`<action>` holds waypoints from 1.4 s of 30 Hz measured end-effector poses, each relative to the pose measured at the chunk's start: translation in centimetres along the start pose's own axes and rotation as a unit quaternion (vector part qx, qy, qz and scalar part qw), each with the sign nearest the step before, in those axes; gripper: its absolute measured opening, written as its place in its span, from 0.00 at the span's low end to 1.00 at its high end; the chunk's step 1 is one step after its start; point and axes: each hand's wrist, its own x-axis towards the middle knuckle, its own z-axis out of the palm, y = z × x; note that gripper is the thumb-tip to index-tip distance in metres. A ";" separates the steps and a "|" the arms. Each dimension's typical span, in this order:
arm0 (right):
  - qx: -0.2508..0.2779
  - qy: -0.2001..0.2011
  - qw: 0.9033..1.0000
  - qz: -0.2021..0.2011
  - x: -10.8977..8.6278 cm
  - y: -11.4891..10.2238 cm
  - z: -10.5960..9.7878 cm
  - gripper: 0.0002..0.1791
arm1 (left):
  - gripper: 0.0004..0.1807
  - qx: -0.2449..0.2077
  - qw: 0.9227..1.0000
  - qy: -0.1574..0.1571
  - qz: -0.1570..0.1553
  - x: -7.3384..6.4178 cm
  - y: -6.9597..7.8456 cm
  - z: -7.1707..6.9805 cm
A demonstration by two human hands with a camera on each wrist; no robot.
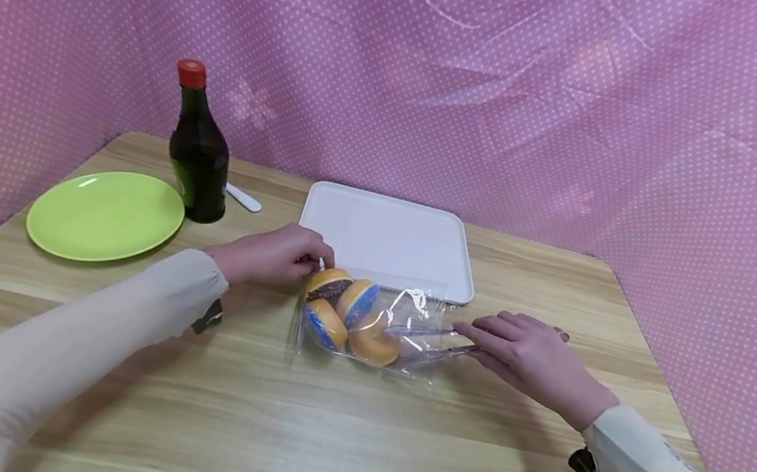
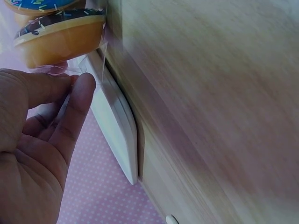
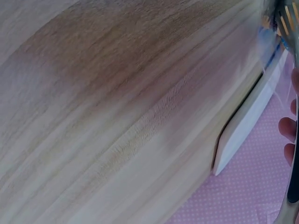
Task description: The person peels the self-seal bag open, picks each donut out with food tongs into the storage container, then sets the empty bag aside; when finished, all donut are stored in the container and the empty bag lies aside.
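Several toy-like donuts (image 1: 373,341) with blue or dark sprinkled tops lie inside a clear plastic bag (image 1: 422,307) at the middle of the table. My left hand (image 1: 280,255) pinches the bag's far left corner between thumb and forefinger, beside a dark-topped donut (image 2: 65,44). From the right, my right hand (image 1: 528,357) grips metal tongs (image 1: 460,351), whose two arms reach into the bag's right end. In the right wrist view one tong end shows fork-like tines and a black grip section; only some fingertips (image 3: 287,128) appear there.
A white tray (image 1: 387,229) lies right behind the bag. At the left stand a green plate (image 1: 102,217) and a dark bottle with a red cap (image 1: 201,158). A white handle (image 1: 243,198) sticks out behind the bottle. A pink dotted curtain (image 1: 405,67) surrounds the wooden table (image 1: 316,441).
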 end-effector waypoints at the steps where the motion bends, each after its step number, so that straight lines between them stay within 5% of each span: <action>1: 0.000 0.000 1.000 0.001 0.0 0.0 0.1 0.22 | 0.16 0.000 1.000 0.001 0.002 0.0 0.0 0.0; 11: 0.004 -0.020 1.000 0.022 0.0 -0.1 0.1 0.26 | 0.16 0.010 1.000 0.007 0.012 -0.1 -0.2 0.0; 19: 0.014 0.003 1.000 0.016 0.1 -0.4 -0.2 0.22 | 0.15 0.018 1.000 0.009 0.013 -0.1 -0.2 -0.1; 26: 0.114 -0.015 0.991 0.071 0.1 -0.5 -1.3 0.26 | 0.15 0.030 0.999 0.011 0.018 -0.1 -0.2 -0.2; 31: 0.221 -0.061 0.964 0.137 -0.9 0.1 -2.3 0.21 | 0.14 0.037 0.999 0.013 0.020 0.0 -0.2 -0.1; 37: 0.341 -0.124 0.902 0.234 -2.9 1.3 -3.6 0.17 | 0.15 0.041 0.999 0.016 0.018 0.0 -0.3 -0.1; 42: 0.381 -0.151 0.867 0.282 -4.6 3.0 -4.9 0.19 | 0.15 0.036 0.999 0.013 0.014 -0.1 -0.4 -0.2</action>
